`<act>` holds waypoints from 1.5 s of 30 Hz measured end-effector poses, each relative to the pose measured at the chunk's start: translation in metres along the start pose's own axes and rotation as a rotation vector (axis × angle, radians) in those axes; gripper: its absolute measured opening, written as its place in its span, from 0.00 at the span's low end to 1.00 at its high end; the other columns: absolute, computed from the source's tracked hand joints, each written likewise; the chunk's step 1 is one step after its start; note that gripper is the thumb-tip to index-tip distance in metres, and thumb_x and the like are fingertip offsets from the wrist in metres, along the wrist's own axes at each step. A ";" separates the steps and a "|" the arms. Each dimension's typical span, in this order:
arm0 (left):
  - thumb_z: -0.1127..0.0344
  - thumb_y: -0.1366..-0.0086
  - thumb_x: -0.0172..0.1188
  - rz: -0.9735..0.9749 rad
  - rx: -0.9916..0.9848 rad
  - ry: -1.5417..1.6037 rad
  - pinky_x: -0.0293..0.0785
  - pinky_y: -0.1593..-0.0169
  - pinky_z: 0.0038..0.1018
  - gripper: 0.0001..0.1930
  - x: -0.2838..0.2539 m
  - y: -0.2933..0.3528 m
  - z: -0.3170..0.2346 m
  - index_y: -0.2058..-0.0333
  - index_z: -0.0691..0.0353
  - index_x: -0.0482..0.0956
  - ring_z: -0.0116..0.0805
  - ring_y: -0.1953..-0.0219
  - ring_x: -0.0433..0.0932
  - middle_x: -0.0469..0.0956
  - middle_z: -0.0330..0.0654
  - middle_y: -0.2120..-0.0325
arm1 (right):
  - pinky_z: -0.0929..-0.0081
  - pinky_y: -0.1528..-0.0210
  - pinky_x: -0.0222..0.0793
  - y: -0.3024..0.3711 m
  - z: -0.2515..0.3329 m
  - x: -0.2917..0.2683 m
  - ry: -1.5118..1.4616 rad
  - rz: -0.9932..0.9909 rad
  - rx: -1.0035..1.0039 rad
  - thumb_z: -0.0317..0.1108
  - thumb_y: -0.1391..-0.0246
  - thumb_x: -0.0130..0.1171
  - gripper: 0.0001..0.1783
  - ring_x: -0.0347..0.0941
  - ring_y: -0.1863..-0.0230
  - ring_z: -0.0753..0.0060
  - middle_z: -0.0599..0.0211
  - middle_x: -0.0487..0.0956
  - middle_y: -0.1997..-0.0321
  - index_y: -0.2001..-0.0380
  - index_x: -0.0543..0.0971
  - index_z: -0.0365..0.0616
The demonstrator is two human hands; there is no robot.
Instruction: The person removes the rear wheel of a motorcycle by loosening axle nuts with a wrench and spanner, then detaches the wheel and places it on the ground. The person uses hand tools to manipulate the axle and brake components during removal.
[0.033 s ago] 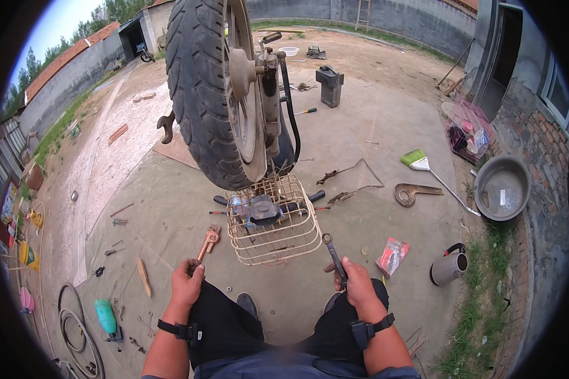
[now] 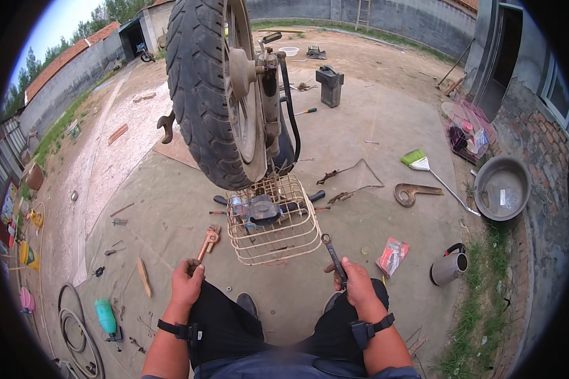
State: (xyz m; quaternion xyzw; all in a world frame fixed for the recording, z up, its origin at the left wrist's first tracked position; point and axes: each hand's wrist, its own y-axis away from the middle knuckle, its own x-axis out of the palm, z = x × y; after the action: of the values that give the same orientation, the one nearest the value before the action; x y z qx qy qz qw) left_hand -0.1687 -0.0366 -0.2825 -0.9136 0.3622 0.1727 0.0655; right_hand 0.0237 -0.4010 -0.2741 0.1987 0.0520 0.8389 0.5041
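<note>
My left hand [image 2: 187, 282] is closed around the handle of a reddish pipe wrench [image 2: 210, 239], its jaw end pointing away from me. In my right hand [image 2: 355, 282] is a dark ring spanner [image 2: 333, 256], its ring end raised near the right corner of a wire basket [image 2: 275, 254]. Both hands rest by my knees. Ahead stands an upturned two-wheeler; its tyre [image 2: 199, 95] rises high, with the wheel hub [image 2: 241, 72] and fork [image 2: 273, 117] beside it. The basket lies low against the ground under the wheel, with handlebar grips [image 2: 316, 196] poking out at its sides.
Right of the vehicle lie a large rusty open-ended wrench [image 2: 417, 191], a green-and-white brush [image 2: 417, 159], a red packet [image 2: 393, 256], a grey kettle [image 2: 449, 266] and a basin [image 2: 501, 189]. To my left are a wooden stick [image 2: 143, 276], a teal bottle [image 2: 105, 316] and a coiled hose [image 2: 76, 325].
</note>
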 end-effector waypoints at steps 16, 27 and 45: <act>0.66 0.35 0.61 0.005 0.015 -0.086 0.74 0.65 0.25 0.11 -0.003 0.008 -0.009 0.60 0.68 0.77 0.24 0.73 0.76 0.77 0.38 0.75 | 0.78 0.69 0.66 -0.011 -0.021 -0.006 0.509 0.191 0.017 0.45 0.41 0.64 0.20 0.69 0.72 0.81 0.73 0.76 0.74 0.58 0.82 0.35; 0.62 0.35 0.61 0.025 0.055 -0.009 0.73 0.63 0.26 0.14 -0.019 0.023 -0.008 0.57 0.68 0.78 0.26 0.71 0.76 0.78 0.39 0.72 | 0.74 0.60 0.71 -0.012 -0.030 -0.004 0.694 0.216 -0.085 0.44 0.43 0.66 0.22 0.75 0.64 0.74 0.66 0.82 0.67 0.57 0.82 0.34; 0.57 0.36 0.63 0.415 0.195 -0.077 0.74 0.65 0.29 0.18 0.000 -0.028 -0.063 0.59 0.69 0.78 0.30 0.71 0.77 0.80 0.42 0.72 | 0.64 0.57 0.73 -0.021 -0.007 0.050 1.262 0.466 -0.162 0.36 0.48 0.66 0.13 0.77 0.62 0.54 0.55 0.80 0.63 0.61 0.84 0.43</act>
State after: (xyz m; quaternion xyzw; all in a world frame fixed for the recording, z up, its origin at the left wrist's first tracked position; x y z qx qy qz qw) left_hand -0.1323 -0.0317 -0.2239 -0.8017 0.5546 0.1812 0.1302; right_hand 0.0173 -0.3465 -0.2725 -0.3617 0.2290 0.8821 0.1965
